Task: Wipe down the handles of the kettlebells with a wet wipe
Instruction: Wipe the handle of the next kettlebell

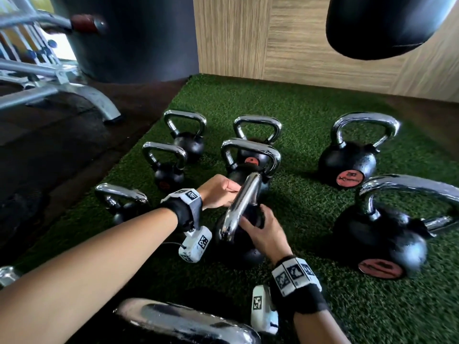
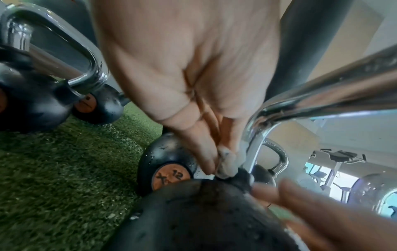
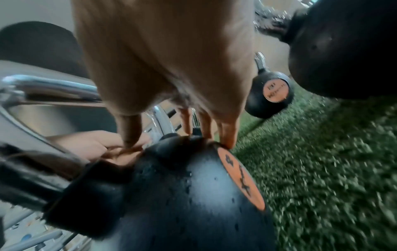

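Several black kettlebells with chrome handles stand on green turf [image 1: 298, 214]. The one between my hands has a dark, wet body [image 1: 238, 249] [image 3: 182, 195], an orange label [image 3: 240, 176] and a chrome handle [image 1: 244, 207] [image 2: 322, 95]. My left hand [image 1: 233, 192] [image 2: 217, 166] pinches a crumpled white wet wipe [image 2: 225, 163] against the foot of that handle, where it meets the body. My right hand [image 1: 258, 219] [image 3: 178, 135] rests on top of the body with thumb and fingertips spread and touching it. The head view hides the wipe.
Other kettlebells stand close by: two at the left [image 1: 164, 165], two behind [image 1: 250, 155], two larger ones at the right [image 1: 352, 157] [image 1: 382, 234]. Another chrome handle [image 1: 186, 321] lies near my body. A metal machine frame [image 1: 62, 90] stands left; a black bag [image 1: 387, 26] hangs upper right.
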Available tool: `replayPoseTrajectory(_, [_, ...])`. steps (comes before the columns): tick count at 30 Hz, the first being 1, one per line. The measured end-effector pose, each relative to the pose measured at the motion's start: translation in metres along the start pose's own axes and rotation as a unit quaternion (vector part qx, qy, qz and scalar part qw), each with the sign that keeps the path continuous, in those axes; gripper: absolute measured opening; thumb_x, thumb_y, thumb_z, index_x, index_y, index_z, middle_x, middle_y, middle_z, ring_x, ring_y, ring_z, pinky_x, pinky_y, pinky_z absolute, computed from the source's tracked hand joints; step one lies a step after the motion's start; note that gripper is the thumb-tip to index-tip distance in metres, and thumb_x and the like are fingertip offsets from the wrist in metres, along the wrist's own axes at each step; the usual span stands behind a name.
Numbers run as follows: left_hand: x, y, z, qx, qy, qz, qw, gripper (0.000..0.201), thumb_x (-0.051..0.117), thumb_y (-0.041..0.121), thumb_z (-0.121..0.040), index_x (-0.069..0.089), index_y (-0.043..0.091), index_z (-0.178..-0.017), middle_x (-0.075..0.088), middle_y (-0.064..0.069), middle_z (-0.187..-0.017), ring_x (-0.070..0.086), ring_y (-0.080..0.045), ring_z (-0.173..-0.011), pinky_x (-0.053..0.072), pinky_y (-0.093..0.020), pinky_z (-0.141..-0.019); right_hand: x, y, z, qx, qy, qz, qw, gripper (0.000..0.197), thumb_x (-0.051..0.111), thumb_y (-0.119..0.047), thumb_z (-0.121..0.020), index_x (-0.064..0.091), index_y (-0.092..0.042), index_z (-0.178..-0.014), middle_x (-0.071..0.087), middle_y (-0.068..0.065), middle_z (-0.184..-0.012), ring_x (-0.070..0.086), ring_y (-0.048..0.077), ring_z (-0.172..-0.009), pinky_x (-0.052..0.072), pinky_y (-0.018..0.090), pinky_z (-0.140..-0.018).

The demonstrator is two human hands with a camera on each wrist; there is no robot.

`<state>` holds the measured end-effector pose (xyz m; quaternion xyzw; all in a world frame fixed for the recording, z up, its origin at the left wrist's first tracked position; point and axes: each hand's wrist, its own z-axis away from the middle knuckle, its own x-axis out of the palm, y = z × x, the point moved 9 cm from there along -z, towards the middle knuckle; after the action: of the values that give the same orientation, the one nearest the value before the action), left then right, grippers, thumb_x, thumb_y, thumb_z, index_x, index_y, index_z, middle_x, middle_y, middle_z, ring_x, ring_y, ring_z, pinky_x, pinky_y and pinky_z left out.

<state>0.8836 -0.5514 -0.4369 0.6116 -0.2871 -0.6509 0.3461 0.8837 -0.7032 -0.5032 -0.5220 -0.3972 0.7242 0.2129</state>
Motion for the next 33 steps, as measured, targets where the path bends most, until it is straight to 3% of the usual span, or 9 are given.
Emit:
replayPoseTrajectory(2, [-0.001, 0.0, -0.005, -0.008, 0.01, -0.005, 1.0, 0.044, 0.048, -0.017, -0.09, 0.061, 0.007, -0.056, 0.049, 0.019, -0.047, 0.044, 0.006, -0.049, 0.039, -0.008, -0.055, 0.017, 0.009, -0.003, 0.024, -0.05, -0.013, 0.998, 0.095, 0.066, -0.062, -0.085, 0.026, -0.017, -0.158, 0.031, 0.011, -0.161, 0.03, 0.026, -0.149, 0.028, 0.042, -0.122])
replayPoseTrajectory(4, [-0.006, 0.0, -0.014, -0.013, 0.021, 0.021, 0.999, 0.043, 0.052, -0.011, -0.093, 0.065, 0.014, -0.061, 0.055, 0.015, -0.06, 0.051, 0.0, -0.06, 0.045, -0.014, -0.067, 0.023, 0.015, -0.002, 0.025, -0.053, -0.042, 0.997, 0.096, 0.064, -0.064, -0.085, 0.022, -0.019, -0.159, 0.023, 0.01, -0.164, 0.024, 0.027, -0.151, 0.024, 0.046, -0.124])
replayPoseTrajectory(7, [-0.015, -0.005, -0.023, -0.01, 0.072, 0.052, 0.996, 0.017, 0.067, 0.005, -0.096, 0.08, 0.01, -0.106, 0.076, 0.002, -0.097, 0.069, -0.004, -0.09, 0.056, -0.022, -0.085, 0.024, 0.019, 0.001, 0.02, -0.036, -0.064, 0.997, 0.092, 0.063, -0.062, -0.087, 0.022, -0.022, -0.159, 0.024, 0.007, -0.162, 0.025, 0.027, -0.15, 0.024, 0.048, -0.123])
replayPoseTrajectory(9, [-0.015, -0.006, -0.022, 0.006, 0.095, 0.078, 0.992, 0.023, 0.067, 0.002, -0.095, 0.076, 0.007, -0.116, 0.077, 0.001, -0.107, 0.07, 0.0, -0.094, 0.057, -0.019, -0.082, 0.023, 0.018, 0.002, 0.016, -0.031, -0.069, 0.997, 0.091, 0.063, -0.061, -0.088, 0.022, -0.022, -0.159, 0.024, 0.007, -0.162, 0.024, 0.028, -0.15, 0.024, 0.048, -0.123])
replayPoseTrajectory(14, [-0.027, 0.006, -0.019, 0.045, 0.11, 0.099, 0.988, 0.027, 0.074, 0.004, -0.091, 0.076, 0.009, -0.116, 0.077, -0.003, -0.111, 0.072, 0.001, -0.098, 0.056, -0.015, -0.089, 0.023, 0.019, 0.003, 0.012, -0.029, -0.077, 0.997, 0.09, 0.063, -0.062, -0.087, 0.022, -0.025, -0.158, 0.023, 0.005, -0.162, 0.023, 0.028, -0.15, 0.023, 0.048, -0.123])
replayPoseTrajectory(18, [-0.033, 0.014, -0.008, 0.05, 0.064, 0.222, 0.972, 0.029, 0.071, 0.0, -0.09, 0.08, 0.023, -0.105, 0.079, -0.002, -0.107, 0.074, -0.005, -0.097, 0.059, -0.017, -0.08, 0.023, 0.021, 0.004, 0.004, -0.025, -0.076, 0.997, 0.089, 0.062, -0.063, -0.087, 0.023, -0.025, -0.158, 0.024, 0.005, -0.161, 0.025, 0.027, -0.149, 0.023, 0.048, -0.123])
replayPoseTrajectory(23, [-0.049, 0.019, 0.001, 0.062, 0.051, 0.167, 0.983, 0.036, 0.085, 0.022, -0.076, 0.079, 0.024, -0.111, 0.078, 0.001, -0.11, 0.072, -0.014, -0.111, 0.053, -0.026, -0.102, 0.023, 0.022, 0.003, 0.004, -0.024, -0.082, 0.996, 0.088, 0.062, -0.062, -0.088, 0.023, -0.027, -0.158, 0.025, 0.003, -0.161, 0.026, 0.027, -0.148, 0.025, 0.047, -0.122])
replayPoseTrajectory(27, [-0.042, 0.023, 0.0, 0.014, 0.03, 0.218, 0.975, 0.032, 0.083, 0.006, -0.079, 0.078, 0.011, -0.11, 0.079, -0.009, -0.107, 0.075, -0.022, -0.103, 0.061, -0.028, -0.087, 0.022, 0.021, 0.004, 0.001, -0.025, -0.078, 0.997, 0.087, 0.061, -0.062, -0.088, 0.023, -0.027, -0.158, 0.026, 0.003, -0.16, 0.027, 0.026, -0.147, 0.026, 0.047, -0.122])
replayPoseTrajectory(33, [-0.037, 0.016, 0.031, -0.041, -0.108, 0.169, 0.979, 0.021, 0.077, -0.003, -0.083, 0.078, 0.002, -0.104, 0.08, -0.01, -0.094, 0.076, -0.013, -0.08, 0.06, -0.019, -0.069, 0.021, 0.019, 0.005, -0.005, -0.017, -0.086, 0.996, 0.088, 0.063, -0.061, -0.087, 0.025, -0.025, -0.157, 0.03, 0.005, -0.158, 0.031, 0.025, -0.145, 0.028, 0.047, -0.121])
